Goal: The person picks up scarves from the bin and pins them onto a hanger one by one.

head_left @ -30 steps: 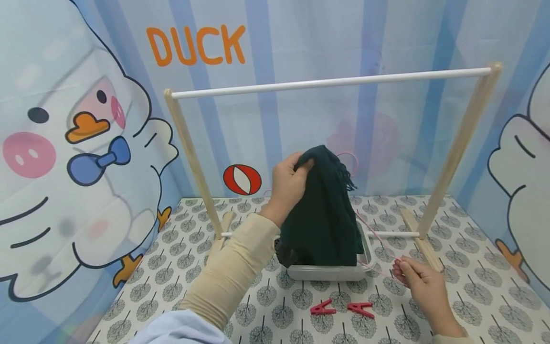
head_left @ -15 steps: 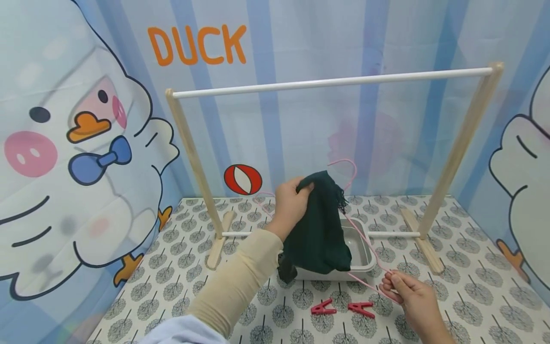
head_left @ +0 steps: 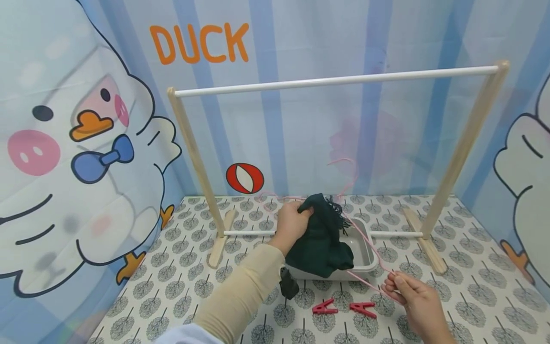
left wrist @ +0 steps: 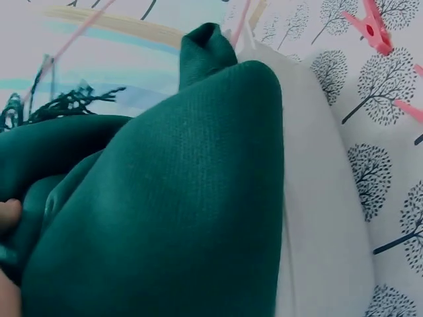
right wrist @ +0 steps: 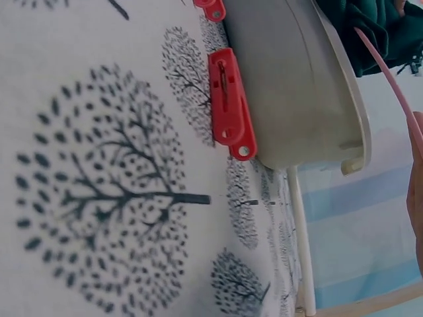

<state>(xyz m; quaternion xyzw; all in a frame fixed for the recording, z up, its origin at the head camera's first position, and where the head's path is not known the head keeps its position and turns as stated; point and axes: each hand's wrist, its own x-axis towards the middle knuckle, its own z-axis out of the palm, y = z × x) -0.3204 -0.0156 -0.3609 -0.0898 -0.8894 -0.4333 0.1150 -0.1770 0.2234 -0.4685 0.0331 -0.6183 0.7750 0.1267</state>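
Note:
A dark green scarf [head_left: 320,248] with a fringed end is bunched over the front of the pale basin [head_left: 373,265]. My left hand [head_left: 293,222] grips its upper fold, fringe just to the right. In the left wrist view the scarf's cloth [left wrist: 172,191] fills the middle. A thin pink clothes hanger [head_left: 363,234] lies tilted with its hook up at the back. My right hand [head_left: 418,301] pinches the hanger's near right corner. The hanger's lower bar runs into the scarf's folds, where its course is hidden. Two red clothespins [head_left: 325,306] lie before the basin.
Over the basin stands a rack with wooden uprights [head_left: 466,148] and a white top rail [head_left: 335,82]. Its low crossbar [head_left: 395,234] passes behind the basin. A tree-patterned cloth [head_left: 240,298] covers the table. A printed duck curtain [head_left: 309,129] hangs behind.
My left hand has lowered the scarf toward the basin, and it has crumpled. The right hand has drawn the hanger's corner slightly down and left, baring more of the hook. The clothespins stayed put.

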